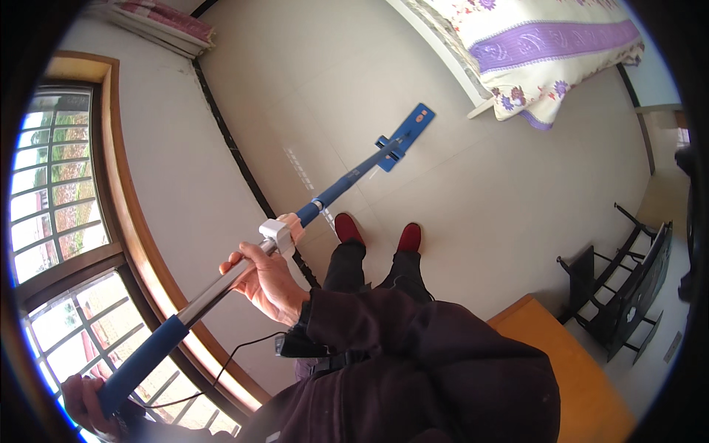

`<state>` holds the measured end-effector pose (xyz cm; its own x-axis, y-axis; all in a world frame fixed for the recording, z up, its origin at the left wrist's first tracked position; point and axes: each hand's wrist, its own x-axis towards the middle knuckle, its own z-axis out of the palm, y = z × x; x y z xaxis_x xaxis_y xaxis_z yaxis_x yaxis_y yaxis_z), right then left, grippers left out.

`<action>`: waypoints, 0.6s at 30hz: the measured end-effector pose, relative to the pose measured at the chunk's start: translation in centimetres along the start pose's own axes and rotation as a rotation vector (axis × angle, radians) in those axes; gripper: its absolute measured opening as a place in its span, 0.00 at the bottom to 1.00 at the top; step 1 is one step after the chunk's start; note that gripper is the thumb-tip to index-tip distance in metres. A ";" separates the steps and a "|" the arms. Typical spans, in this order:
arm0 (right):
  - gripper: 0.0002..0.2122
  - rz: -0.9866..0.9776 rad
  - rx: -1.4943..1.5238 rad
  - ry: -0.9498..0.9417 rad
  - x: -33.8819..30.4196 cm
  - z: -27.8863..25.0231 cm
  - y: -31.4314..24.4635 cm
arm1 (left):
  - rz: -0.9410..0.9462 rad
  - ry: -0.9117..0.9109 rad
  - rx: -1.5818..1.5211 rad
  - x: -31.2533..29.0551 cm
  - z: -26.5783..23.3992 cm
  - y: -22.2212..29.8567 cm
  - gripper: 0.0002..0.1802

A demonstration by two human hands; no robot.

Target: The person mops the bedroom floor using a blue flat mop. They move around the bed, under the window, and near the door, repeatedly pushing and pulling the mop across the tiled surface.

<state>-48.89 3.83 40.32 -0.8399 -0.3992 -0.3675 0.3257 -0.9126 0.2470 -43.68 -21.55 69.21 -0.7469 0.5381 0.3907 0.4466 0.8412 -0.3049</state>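
Observation:
A flat mop slants across the view, its blue grip at the lower left and its long rectangular blue head (418, 127) on the pale tiled floor. My left hand (83, 404) is closed round the blue grip near the top end. Further down, my right hand (272, 286) holds the bare silver part of the pole (214, 297), with the thumb and fingers around it. Just beyond these fingers, a white plastic piece (276, 233) sits against the pole. Below it, the blue lower tube (353, 179) runs down to the head.
A bed with a floral, purple-banded cover (546, 55) stands at the far right. Along the left are a wall and a wood-framed, barred window (59, 184). A black metal-framed object (620, 280) and an orange-brown wooden surface (565, 362) lie to the right. My red shoes (348, 228) are below.

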 end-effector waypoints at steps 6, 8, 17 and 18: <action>0.06 -0.143 0.056 0.104 -4.1 -1.1 -4.6 | 0.159 0.003 -0.456 6.5 4.1 3.8 0.13; 0.06 -0.193 0.042 0.144 -4.8 -1.8 -6.6 | -0.245 -0.105 -0.625 7.7 5.5 4.8 0.10; 0.06 -0.370 -0.070 0.305 -5.8 -9.0 -13.2 | -0.648 -0.204 -1.046 7.0 13.0 14.4 0.09; 0.05 -0.348 -0.059 0.350 -5.9 -10.3 -14.3 | -0.652 -0.264 -1.054 6.5 13.7 15.7 0.09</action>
<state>-44.08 18.30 29.78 -0.7107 -0.0668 -0.7004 0.0846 -0.9964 0.0092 -48.24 -5.57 55.09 -0.9963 0.0848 -0.0138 0.0442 0.6446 0.7632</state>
